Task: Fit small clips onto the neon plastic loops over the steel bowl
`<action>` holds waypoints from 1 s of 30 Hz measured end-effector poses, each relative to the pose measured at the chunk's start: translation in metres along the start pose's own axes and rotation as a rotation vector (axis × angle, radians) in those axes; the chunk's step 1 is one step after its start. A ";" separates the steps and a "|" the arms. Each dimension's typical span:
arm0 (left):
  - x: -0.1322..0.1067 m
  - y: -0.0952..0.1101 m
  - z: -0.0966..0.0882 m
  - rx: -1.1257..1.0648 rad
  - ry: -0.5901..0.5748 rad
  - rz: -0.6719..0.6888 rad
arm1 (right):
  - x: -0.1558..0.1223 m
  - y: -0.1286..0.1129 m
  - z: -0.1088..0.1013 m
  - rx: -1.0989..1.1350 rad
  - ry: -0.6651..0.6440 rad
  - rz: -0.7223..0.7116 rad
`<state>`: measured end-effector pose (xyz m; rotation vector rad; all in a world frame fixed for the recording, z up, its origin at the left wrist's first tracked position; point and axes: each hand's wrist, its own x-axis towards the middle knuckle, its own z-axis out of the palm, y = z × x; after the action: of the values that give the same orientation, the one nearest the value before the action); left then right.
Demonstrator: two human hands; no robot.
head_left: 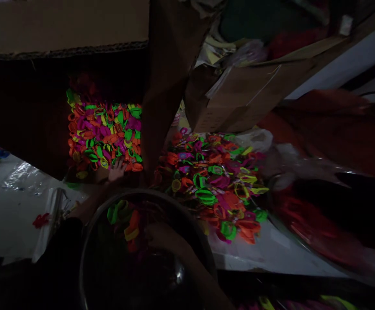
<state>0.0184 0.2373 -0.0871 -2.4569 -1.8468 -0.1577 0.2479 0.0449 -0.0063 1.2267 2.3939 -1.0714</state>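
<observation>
The scene is dim. My left hand reaches forward to the lower edge of a heap of small neon plastic pieces inside a cardboard box; its fingers look spread and touch the pieces. My right hand is inside a round metal bowl near me, fingers curled among a few neon pieces that lie in it. What the right hand holds, if anything, is too dark to make out. A second loose heap of the same orange, green, pink and yellow pieces lies on the white table to the right.
A cardboard box wall stands between the two heaps. More cardboard boxes lean at the back right. Clear plastic bags lie on the white table at left. A red mass in plastic sits at right.
</observation>
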 end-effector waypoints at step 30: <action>0.032 -0.025 -0.013 -0.018 -0.023 -0.188 | -0.002 0.000 0.002 0.058 0.000 -0.006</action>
<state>0.0025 0.2732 -0.0709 -2.3019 -2.0940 -0.1566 0.2489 0.0421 -0.0067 1.2390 2.3840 -1.1507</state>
